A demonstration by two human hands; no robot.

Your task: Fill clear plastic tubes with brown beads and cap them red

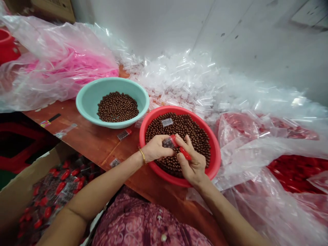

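Observation:
Above the red basin (216, 153) of small brown balls (179, 124), my left hand (156, 148) grips a small clear plastic box (168, 142) that looks filled with brown balls. A red part shows at the box's right end, where the fingers of my right hand (192, 162) touch it. Pinched between my right thumb and fingers is a red cap (185, 153). Another clear box (167, 122) lies on the balls near the basin's far side. Whether the red part on the box is fully seated cannot be made out.
A turquoise basin (85, 102) with more brown balls stands at left. Clear boxes (184, 78) are heaped along the wall. Bags of pink pieces (89, 65) and red pieces (297, 171) flank the table. A carton (30, 171) of filled, red-capped boxes sits below left.

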